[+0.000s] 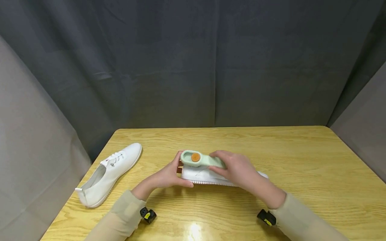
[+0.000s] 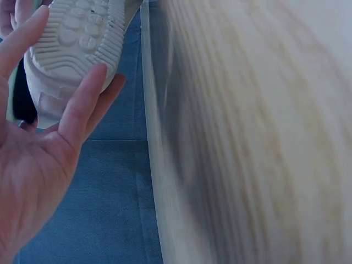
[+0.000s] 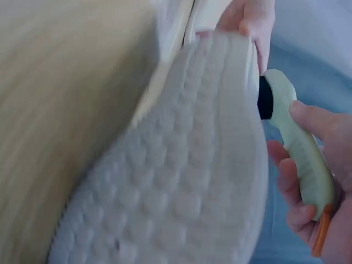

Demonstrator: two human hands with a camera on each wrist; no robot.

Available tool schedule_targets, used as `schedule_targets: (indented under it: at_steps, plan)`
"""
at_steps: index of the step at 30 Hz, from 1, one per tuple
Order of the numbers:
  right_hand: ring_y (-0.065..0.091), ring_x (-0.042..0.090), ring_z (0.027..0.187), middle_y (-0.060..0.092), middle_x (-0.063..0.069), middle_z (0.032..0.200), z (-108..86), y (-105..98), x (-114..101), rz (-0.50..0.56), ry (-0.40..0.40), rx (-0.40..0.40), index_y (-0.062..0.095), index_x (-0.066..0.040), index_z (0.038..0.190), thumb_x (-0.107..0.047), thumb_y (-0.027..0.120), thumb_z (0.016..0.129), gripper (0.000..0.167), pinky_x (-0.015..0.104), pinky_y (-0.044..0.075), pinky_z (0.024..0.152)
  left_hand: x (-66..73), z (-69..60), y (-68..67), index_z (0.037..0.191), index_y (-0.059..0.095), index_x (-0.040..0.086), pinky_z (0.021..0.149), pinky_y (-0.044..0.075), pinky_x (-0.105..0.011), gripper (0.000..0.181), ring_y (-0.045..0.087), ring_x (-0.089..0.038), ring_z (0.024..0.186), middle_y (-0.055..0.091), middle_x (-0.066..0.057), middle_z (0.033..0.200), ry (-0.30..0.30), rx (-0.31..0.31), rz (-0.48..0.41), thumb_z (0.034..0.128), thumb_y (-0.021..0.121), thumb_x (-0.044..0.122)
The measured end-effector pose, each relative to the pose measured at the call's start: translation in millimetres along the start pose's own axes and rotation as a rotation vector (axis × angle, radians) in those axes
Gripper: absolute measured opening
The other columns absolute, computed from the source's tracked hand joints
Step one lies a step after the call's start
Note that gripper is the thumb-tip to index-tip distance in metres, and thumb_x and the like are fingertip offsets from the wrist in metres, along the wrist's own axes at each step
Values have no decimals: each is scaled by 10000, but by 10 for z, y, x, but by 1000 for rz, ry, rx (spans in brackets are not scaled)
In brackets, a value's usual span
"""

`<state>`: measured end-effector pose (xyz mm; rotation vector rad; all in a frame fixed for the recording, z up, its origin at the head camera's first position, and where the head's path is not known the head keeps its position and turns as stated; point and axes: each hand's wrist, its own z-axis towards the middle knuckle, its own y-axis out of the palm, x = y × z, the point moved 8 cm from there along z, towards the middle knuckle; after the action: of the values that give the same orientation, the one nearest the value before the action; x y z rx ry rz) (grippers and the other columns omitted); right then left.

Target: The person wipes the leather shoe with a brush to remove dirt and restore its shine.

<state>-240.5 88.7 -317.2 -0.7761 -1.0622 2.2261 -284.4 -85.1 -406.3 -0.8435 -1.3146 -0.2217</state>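
A white shoe [image 1: 208,176] is held up above the table, its ribbed, studded sole [image 3: 181,165] showing in the right wrist view. My left hand [image 1: 170,174] grips it at the heel end [image 2: 52,91], thumb and fingers on opposite sides. In my right hand [image 1: 238,167] is a pale green brush [image 1: 206,160] with an orange round spot on its head. Its black bristles [image 3: 265,98] are against the shoe's upper near the heel. An orange loop [image 3: 322,231] hangs from the handle's end. The toe is partly hidden behind my right hand in the head view.
Another white lace-up shoe [image 1: 113,170] stands on the wooden table [image 1: 316,160] at the left edge. A dark grey curtain [image 1: 169,67] hangs behind the table. Black wrist cameras [image 1: 147,215] sit at both sleeves.
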Motion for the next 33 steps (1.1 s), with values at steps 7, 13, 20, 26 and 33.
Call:
schedule_targets:
  at_steps: [7,13,20,26,33]
  plan:
    - [548,100,610,703,29,888,-86,-277,267,-40,100,100,687,-88,1052,-227,829,783,335,300,436,518,-18,5,9,1441,177,203,873,485,-380,916,590,-287,1078,474,-198,1334,-43,-19,-54,794,813,81]
    - [601,70,674,710,3,926,-176,-283,107,17,-25,105,684,-95,1034,-231,837,765,338,258,477,554,-31,5,12,1435,173,215,880,487,-373,932,588,-300,1091,478,-193,1333,-53,-14,-36,782,829,107]
    - [649,87,706,725,21,947,-246,-116,-134,16,-174,23,660,-128,1046,-323,783,824,321,266,503,558,2,36,27,1445,167,186,908,473,-390,963,598,-288,1086,515,-149,1288,-15,-17,-59,762,828,29]
    - [579,36,644,718,25,942,-234,-64,6,23,-85,-40,653,-117,1073,-279,787,822,327,262,482,550,-25,47,27,1437,183,202,921,461,-405,935,591,-292,1082,502,-149,1299,-20,-16,-33,774,829,72]
    - [543,85,636,693,17,906,-229,-222,444,-39,138,10,658,-100,1089,-257,791,825,335,292,428,535,-27,43,33,1442,193,245,899,469,-383,924,581,-279,1077,468,-146,1331,-51,-13,-6,783,836,166]
